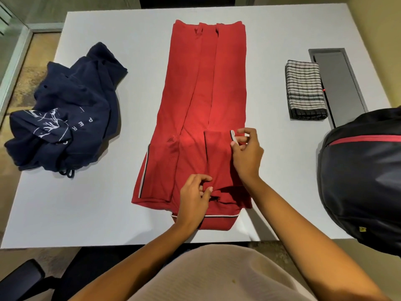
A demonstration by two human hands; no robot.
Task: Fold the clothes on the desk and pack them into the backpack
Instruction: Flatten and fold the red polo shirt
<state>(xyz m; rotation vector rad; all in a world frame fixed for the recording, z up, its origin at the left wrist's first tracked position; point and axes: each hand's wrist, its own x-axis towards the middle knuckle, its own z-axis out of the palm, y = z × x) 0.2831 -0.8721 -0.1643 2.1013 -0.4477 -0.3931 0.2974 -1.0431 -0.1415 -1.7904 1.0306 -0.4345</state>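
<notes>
Red shirt (206, 94) lies lengthwise mid-desk (86, 209), sides folded inward. Left hand (193, 198) fingers pinch its fabric near the front edge. Right hand (246, 153) fingers pinch the white-trimmed sleeve edge. Crumpled navy shirt (65, 109) at left. Folded checked cloth (304, 90) and black backpack (364, 181) at right.

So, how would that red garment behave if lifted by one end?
Probably floppy: the red garment lies flat in soft folds, so it would sag and unfold. Likely light, being thin mesh. It may slide on the smooth desk.
</notes>
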